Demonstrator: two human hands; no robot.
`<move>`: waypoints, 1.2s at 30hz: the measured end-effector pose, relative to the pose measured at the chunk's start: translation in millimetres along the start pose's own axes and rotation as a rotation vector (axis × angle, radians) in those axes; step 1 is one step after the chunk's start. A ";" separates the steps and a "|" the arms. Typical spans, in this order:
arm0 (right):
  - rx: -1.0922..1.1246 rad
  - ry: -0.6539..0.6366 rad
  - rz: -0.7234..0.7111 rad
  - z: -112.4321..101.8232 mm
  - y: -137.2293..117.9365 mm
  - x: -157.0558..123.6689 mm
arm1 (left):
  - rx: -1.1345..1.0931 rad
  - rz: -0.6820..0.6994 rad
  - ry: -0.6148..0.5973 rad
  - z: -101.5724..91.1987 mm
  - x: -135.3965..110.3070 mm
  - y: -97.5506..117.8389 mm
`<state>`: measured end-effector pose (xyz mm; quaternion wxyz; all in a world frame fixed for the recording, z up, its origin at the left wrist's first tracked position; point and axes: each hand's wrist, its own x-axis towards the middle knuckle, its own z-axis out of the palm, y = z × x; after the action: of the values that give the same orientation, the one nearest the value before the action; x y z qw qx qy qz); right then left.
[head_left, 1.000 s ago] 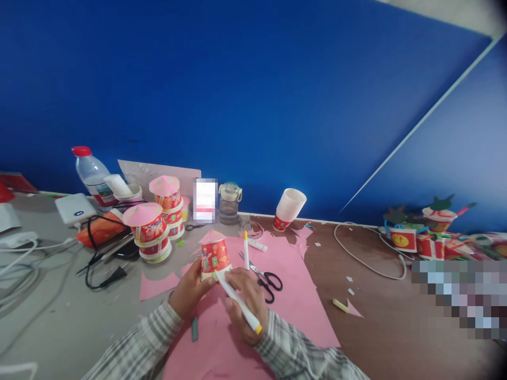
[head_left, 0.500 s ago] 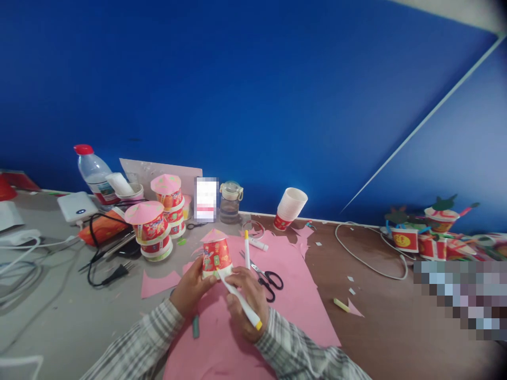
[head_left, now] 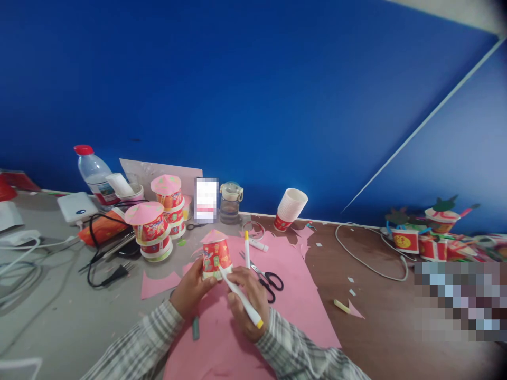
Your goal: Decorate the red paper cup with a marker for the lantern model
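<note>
My left hand [head_left: 195, 289] grips a red patterned paper cup [head_left: 217, 257] by its lower left side. The cup is upside down, its white rim low, with a pink paper piece on top. My right hand [head_left: 249, 301] is closed around a white marker [head_left: 243, 303] with a yellow end, its tip against the cup near the rim. Just right of the cup lies a yellow-and-white marker cap [head_left: 247, 248]. Black-handled scissors [head_left: 269, 279] rest beside my right hand on the pink paper [head_left: 293, 311].
Two cup towers with pink cone roofs [head_left: 144, 213] stand at left, near a water bottle [head_left: 95, 174] and a black plug [head_left: 116, 274]. Stacked paper cups [head_left: 291, 208] and a glass jar [head_left: 231, 203] are along the blue wall. Decorated cups [head_left: 406, 240] sit far right.
The marker tip has shifted slightly to the right along the lower part of the cup. My left hand and the cup stay almost where they were.
</note>
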<state>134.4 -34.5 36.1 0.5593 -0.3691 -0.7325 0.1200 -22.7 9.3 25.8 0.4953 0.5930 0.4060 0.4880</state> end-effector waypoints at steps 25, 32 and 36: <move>-0.094 0.123 -0.005 4.9 2.0 0.1 | -0.017 0.004 0.002 1.6 0.7 2.9; -0.094 0.115 -0.013 4.1 2.3 0.4 | 0.009 0.017 0.002 0.5 0.6 2.0; -0.106 0.094 -0.013 3.7 3.2 0.4 | 0.010 0.004 0.023 1.0 0.4 2.5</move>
<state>132.2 -31.1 33.2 0.5735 -0.3986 -0.7132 0.0597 -21.7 9.0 28.4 0.4869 0.5905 0.4130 0.4937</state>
